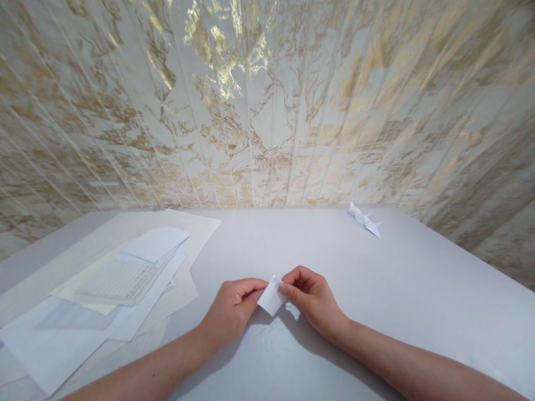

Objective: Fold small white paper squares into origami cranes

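Note:
A small folded white paper (271,297) is held up off the table at the lower middle, tilted like a diamond. My left hand (238,306) pinches its left corner between thumb and fingers. On the upper right edge of the same paper, the thumb and curled fingers of my right hand (311,298) are closed. Another little white piece (293,310) shows just below, beside my right thumb; whether it joins the held paper I cannot tell.
Loose sheets of paper (37,340) lie overlapping on the left of the white table (267,239). Small folded white paper shapes (364,219) sit near the back right edge. A gold-patterned curtain (267,111) hangs behind the table.

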`<state>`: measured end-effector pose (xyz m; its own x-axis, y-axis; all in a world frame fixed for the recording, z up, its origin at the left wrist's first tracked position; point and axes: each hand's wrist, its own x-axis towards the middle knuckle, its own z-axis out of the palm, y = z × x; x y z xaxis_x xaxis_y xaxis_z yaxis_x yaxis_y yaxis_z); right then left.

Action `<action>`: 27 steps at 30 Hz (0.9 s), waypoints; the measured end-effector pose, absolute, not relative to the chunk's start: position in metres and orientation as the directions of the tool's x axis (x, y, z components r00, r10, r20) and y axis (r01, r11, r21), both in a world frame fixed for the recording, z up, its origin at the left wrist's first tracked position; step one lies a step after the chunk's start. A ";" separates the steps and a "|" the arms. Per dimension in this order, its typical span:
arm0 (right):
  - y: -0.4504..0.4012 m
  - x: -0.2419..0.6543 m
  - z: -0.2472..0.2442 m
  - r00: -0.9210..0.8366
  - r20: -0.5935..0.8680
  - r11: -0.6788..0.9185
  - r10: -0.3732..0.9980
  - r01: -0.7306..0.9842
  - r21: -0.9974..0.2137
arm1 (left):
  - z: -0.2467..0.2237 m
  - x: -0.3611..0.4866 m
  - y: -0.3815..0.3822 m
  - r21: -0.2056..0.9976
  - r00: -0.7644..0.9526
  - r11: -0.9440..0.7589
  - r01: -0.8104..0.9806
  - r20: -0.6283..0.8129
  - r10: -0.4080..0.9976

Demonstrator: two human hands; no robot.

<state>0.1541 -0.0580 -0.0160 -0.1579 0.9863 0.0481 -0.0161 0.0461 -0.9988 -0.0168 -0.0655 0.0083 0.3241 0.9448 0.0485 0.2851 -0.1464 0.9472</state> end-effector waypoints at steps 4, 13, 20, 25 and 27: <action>-0.057 0.155 -0.016 -0.132 0.097 0.102 0.987 0.030 -0.994 | 0.009 -0.017 -0.066 0.947 0.332 -0.135 0.292 0.032 0.943; -0.059 0.155 -0.014 -0.133 0.198 0.217 0.971 0.146 -0.965 | 0.008 -0.018 -0.068 0.967 0.327 -0.086 0.239 0.003 0.945; -0.061 0.153 -0.015 -0.170 0.221 0.240 0.960 0.104 -0.965 | 0.009 -0.016 -0.068 0.929 0.251 -0.129 0.345 0.041 0.967; -0.062 0.153 -0.015 -0.253 0.186 0.220 0.949 0.116 -0.968 | 0.008 -0.017 -0.068 0.928 0.272 -0.148 0.341 0.054 0.961; -0.062 0.154 -0.014 -0.253 0.189 0.230 0.949 0.147 -0.962 | 0.007 -0.018 -0.068 0.929 0.278 -0.142 0.343 0.044 0.960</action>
<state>0.1537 -0.0624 -0.0145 -0.2528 0.9490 0.1885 0.1474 0.2303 -0.9619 -0.0175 -0.0681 0.0070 0.2782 0.9595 0.0439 0.3429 -0.1419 0.9286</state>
